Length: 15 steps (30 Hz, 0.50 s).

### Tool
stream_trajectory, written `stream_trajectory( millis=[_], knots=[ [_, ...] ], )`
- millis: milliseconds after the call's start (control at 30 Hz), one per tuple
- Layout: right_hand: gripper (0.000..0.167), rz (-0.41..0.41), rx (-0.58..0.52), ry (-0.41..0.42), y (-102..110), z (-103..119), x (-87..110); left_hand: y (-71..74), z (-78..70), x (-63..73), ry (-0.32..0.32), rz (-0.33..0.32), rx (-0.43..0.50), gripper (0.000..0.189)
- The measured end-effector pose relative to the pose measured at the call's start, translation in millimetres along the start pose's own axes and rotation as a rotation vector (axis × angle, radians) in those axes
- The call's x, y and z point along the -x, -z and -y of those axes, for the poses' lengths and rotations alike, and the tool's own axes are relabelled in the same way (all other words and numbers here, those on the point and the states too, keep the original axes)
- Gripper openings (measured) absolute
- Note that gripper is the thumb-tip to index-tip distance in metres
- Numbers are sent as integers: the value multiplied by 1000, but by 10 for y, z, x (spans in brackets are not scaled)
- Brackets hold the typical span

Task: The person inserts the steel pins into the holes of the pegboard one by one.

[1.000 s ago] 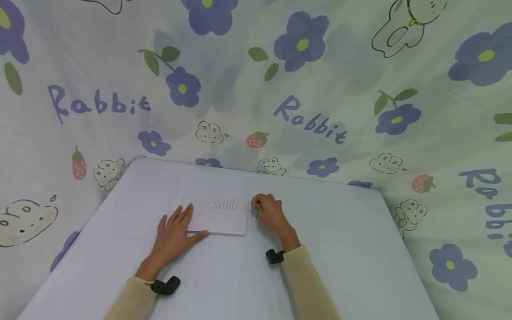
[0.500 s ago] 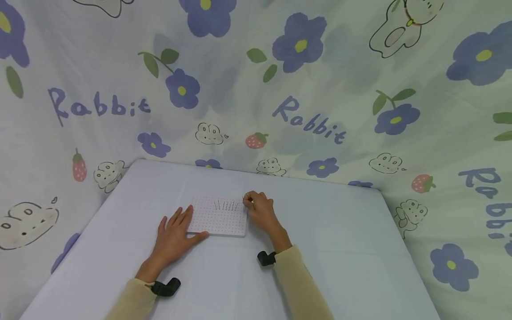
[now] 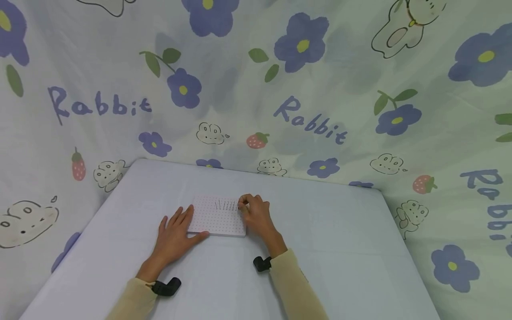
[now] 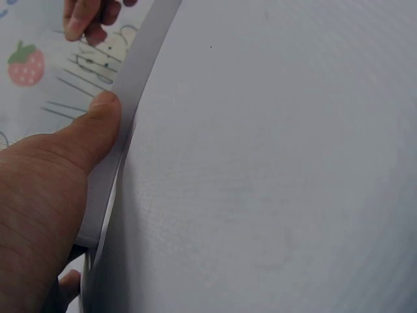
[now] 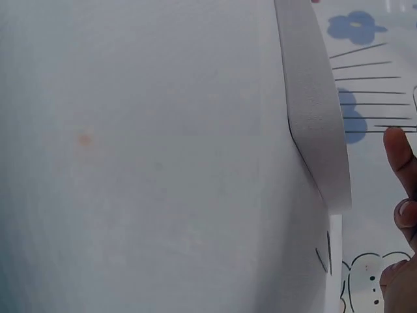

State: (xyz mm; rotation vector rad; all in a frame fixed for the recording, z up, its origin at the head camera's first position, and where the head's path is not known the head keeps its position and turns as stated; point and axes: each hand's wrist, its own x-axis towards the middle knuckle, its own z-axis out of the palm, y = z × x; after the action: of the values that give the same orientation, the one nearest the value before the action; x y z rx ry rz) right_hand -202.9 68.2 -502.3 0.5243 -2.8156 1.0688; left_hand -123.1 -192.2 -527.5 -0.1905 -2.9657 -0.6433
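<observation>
A white board (image 3: 216, 224) with rows of small holes lies on the table. Several thin dark pins (image 3: 227, 205) stand in a row toward its far right part, the leftmost ones leaning. My left hand (image 3: 174, 238) rests at the board's left side, fingers spread, its thumb (image 4: 98, 127) against the near edge. At the row's right end, my right hand (image 3: 257, 215) pinches a thin dark pin (image 5: 394, 126) between thumb and index finger. That pin runs beside the last standing one in the right wrist view; its lower end cannot be made out.
Two loose thin pins (image 5: 321, 259) lie on the white table (image 3: 340, 240) beyond the board's corner in the right wrist view. A curtain (image 3: 236, 98) printed with flowers and rabbits hangs behind the table.
My right hand has moved left from beside the board to the right end of the pin row, carrying a thin pin. The left hand has stayed in place on the board.
</observation>
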Motion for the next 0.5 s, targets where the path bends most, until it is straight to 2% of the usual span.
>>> stream_trajectory(
  millis=[500],
  knots=[
    [12, -23, 109, -5, -40, 25, 34, 5, 2, 8, -2, -1, 5, 106]
  ],
)
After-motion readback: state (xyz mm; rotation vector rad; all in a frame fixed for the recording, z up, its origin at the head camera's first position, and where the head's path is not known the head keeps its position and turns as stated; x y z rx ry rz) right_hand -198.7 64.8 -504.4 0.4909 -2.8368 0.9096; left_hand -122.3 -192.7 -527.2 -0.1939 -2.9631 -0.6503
